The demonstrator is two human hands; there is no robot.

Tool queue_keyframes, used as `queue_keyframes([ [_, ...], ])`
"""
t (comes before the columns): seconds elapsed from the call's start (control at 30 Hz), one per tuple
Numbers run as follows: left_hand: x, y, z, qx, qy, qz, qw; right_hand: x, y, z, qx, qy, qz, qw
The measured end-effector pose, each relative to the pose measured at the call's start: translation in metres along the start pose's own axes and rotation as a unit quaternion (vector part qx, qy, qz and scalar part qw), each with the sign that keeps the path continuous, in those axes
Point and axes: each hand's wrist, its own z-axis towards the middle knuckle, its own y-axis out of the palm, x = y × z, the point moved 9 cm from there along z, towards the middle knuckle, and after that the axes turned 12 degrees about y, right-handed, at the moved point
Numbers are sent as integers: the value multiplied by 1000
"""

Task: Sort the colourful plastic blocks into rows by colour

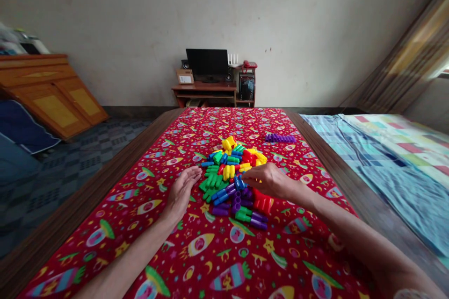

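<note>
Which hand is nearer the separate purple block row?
Right: the right hand is on the near side of the purple block row; the left hand is farther off, left of the block pile.

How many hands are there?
2. The left hand is open, left of the block pile; the right hand is over its right side. No others show.

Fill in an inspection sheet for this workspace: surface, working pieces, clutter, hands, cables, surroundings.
Surface: red rocket-print tablecloth over a brown table.
Working pieces: plastic building blocks, heaped; purple row set apart beyond, right.
Clutter: assorted items atop the wooden cabinet.
Hands: left hand open beside the heap; right hand at a blue block, grip unclear.
Cables: nothing seen on the tablecloth; elsewhere unclear.
Surroundings: monitor on a desk ahead; bedding at right.
</note>
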Motion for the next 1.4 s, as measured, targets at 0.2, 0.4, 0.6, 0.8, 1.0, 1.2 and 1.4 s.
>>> queue_keyframes([
  [0.2,3,2,0,0,-2,-3,1000,-10,22,-3,-4,19,-116,993],
  [0.4,4,3,-1,-10,0,4,1000,-31,27,-8,-15,-28,-127,991],
  [0.6,1,1,2,-9,10,21,1000,-51,50,-19,-80,-56,-165,981],
  [0.8,-7,-2,6,-19,19,15,1000,-60,50,-23,-64,-66,-158,983],
  [1.0,-10,-4,3,-17,8,23,1000,-18,-16,-9,71,3,-36,997],
  [1.2,-5,-1,2,-26,28,6,999,109,-30,-23,89,321,-204,920],
  [1.4,-6,0,3,-25,23,7,999,141,-7,-34,-65,340,-203,916],
])
